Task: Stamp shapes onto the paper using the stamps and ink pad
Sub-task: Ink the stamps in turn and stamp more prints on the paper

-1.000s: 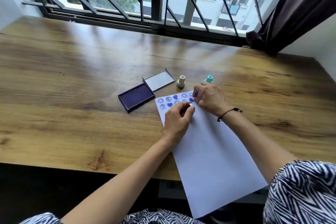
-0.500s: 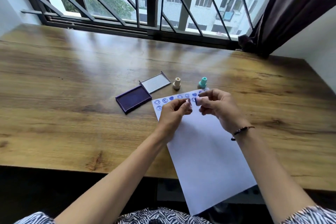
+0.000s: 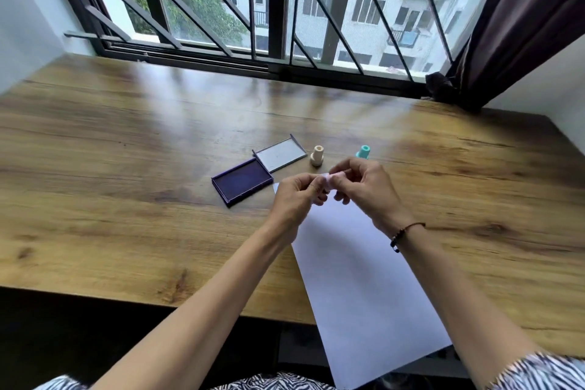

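Observation:
A small pale pink stamp [image 3: 332,179] is pinched between the fingertips of both hands, just above the far end of the white paper [image 3: 357,263]. My left hand [image 3: 294,199] grips it from the left and my right hand [image 3: 364,187] from the right. The two hands hide the stamped blue shapes at the paper's top. The open ink pad [image 3: 242,183], dark blue, lies left of the hands, with its lid [image 3: 281,155] flat behind it. A beige stamp [image 3: 317,156] and a teal stamp [image 3: 363,152] stand upright beyond the hands.
The wooden table [image 3: 126,168] runs up to a barred window [image 3: 278,9] at the back. A dark curtain [image 3: 506,25] hangs at the back right. The paper's near end overhangs the table's front edge.
Both hands have lifted off the paper and come together in the air around the small stamp. The stamped rows, visible earlier, are now hidden behind the hands.

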Demonstrator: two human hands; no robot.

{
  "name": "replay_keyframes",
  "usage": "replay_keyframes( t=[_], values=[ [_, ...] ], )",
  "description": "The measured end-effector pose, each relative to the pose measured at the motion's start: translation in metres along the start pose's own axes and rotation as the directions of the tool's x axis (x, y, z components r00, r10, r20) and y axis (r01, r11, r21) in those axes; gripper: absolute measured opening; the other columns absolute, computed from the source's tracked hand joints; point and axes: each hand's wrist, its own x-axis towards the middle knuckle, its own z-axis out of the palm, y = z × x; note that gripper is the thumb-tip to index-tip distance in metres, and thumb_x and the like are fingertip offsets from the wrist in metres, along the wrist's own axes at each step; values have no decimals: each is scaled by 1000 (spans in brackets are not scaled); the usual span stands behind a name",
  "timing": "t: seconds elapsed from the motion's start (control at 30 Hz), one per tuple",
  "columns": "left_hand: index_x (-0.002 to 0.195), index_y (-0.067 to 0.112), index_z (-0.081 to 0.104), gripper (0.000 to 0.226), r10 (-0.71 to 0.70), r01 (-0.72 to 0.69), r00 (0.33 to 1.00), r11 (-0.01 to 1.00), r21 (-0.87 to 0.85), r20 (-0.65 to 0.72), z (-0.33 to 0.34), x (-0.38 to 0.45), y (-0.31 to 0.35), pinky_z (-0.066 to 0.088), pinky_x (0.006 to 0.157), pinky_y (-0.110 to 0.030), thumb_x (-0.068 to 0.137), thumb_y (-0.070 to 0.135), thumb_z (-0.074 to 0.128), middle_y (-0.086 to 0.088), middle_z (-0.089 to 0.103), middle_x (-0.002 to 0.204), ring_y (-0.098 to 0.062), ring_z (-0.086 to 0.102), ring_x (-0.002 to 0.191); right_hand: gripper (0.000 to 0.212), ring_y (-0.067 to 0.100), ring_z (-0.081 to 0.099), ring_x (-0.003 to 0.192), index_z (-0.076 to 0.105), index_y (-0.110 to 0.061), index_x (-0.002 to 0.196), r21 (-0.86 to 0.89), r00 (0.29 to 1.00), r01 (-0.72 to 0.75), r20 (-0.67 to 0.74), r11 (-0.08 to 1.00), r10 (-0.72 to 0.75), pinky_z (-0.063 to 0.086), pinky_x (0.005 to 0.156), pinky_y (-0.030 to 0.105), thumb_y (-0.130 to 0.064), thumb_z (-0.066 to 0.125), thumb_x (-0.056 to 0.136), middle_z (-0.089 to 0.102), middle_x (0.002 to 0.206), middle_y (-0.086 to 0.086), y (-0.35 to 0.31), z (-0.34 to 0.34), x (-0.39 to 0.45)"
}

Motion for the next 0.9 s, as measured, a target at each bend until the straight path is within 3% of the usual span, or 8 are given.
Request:
replay_keyframes(
  t=[0.07, 0.13, 0.3, 0.4, 0.53, 0.6, 0.77, 0.9],
  values=[
    [79, 13, 66, 13, -21, 23, 997, 1000, 20, -79, 0, 8, -1, 44, 67, -24, 86, 17, 56, 0, 60, 67, -12, 50, 63, 6, 15, 62, 57, 67, -12, 79, -240, 999, 14, -31, 971, -22, 48, 56, 24, -8, 64, 78, 71, 71, 10, -1, 1, 24],
    [82, 12, 65, 10, -35, 39, 983, 999, 20, -178, 0, 14, -4, 43, 70, -26, 85, 15, 56, 2, 59, 66, -10, 51, 61, 13, 29, 66, 80, 69, -6, 87, -532, 994, 19, -79, 847, -72, 50, 71, 31, -10, 60, 79, 73, 88, 18, -2, 2, 49],
    [86, 4, 65, 13, -61, 60, 971, 998, -8, -231, -7, 16, -12, 47, 62, -17, 85, 13, 56, 1, 61, 68, -4, 56, 54, 20, 39, 63, 96, 63, -1, 95, -808, 996, 63, 11, 585, -93, 52, 79, 42, -10, 49, 84, 65, 104, 24, 0, 16, 77],
    [82, 8, 64, 10, -57, 51, 972, 998, -32, -229, -8, 15, -11, 47, 65, -20, 86, 12, 56, -3, 61, 70, -11, 56, 59, 20, 39, 61, 100, 60, -2, 101, -840, 996, 78, 47, 537, -72, 51, 80, 41, -7, 48, 86, 63, 108, 24, 5, 18, 82],
    [84, 8, 64, 9, -59, 50, 971, 998, -46, -229, -8, 15, -12, 48, 65, -20, 85, 12, 56, -4, 62, 71, -10, 56, 59, 29, 38, 61, 100, 61, -5, 109, -719, 990, 92, -7, 689, -139, 50, 85, 40, -9, 59, 80, 65, 108, 23, 4, -5, 86],
    [83, 11, 65, 9, -70, 59, 969, 997, -55, -236, -7, 15, -13, 48, 64, -18, 85, 13, 56, -2, 62, 71, -6, 57, 56, 28, 37, 60, 100, 62, -7, 107, -719, 984, 41, -92, 694, -155, 49, 86, 38, -11, 62, 80, 64, 109, 22, 4, -29, 93],
    [92, 5, 66, 15, -88, 83, 964, 996, -29, -252, 0, 12, -16, 48, 61, -14, 86, 15, 56, 1, 62, 69, -5, 56, 57, 32, 34, 58, 108, 64, -11, 110, -793, 998, -61, -36, 606, 53, 47, 86, 34, -15, 64, 79, 64, 118, 18, 29, -49, 95],
    [93, 1, 65, 16, -85, 77, 969, 996, -41, -233, 3, 7, -12, 48, 58, -11, 86, 12, 56, 1, 62, 68, -7, 55, 58, 22, 34, 62, 94, 67, -6, 100, -706, 994, -19, -92, 708, -65, 44, 73, 30, -10, 63, 78, 70, 103, 20, 41, -41, 82]
  ],
)
